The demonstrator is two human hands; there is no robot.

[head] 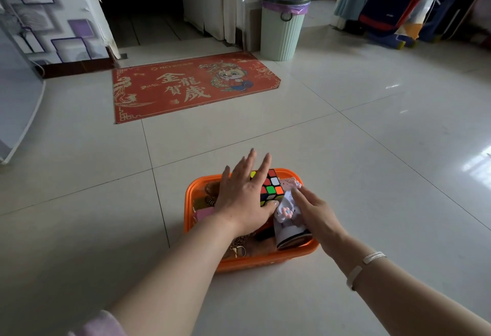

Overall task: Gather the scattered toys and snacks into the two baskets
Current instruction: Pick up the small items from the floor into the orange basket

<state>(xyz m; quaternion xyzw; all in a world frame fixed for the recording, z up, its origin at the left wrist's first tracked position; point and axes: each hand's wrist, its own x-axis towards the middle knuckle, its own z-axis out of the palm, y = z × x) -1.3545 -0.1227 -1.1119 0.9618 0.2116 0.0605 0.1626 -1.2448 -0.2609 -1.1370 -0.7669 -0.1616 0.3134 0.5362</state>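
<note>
Left hand (pixel 243 197) spread flat on puzzle cube (pixel 271 188), thumb hooked beneath; right hand (pixel 314 213), fingers straight, touching perhaps a pouch, inside orange basket (pixel 255 262) on floor.

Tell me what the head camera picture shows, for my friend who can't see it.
Two bare hands reach into an orange plastic basket of toys on a pale tiled floor: the left hand lies flat against a colourful puzzle cube, and the right hand touches a small white and pink toy. Behind are a red doormat with gold writing and a pale green ribbed bin.
</note>
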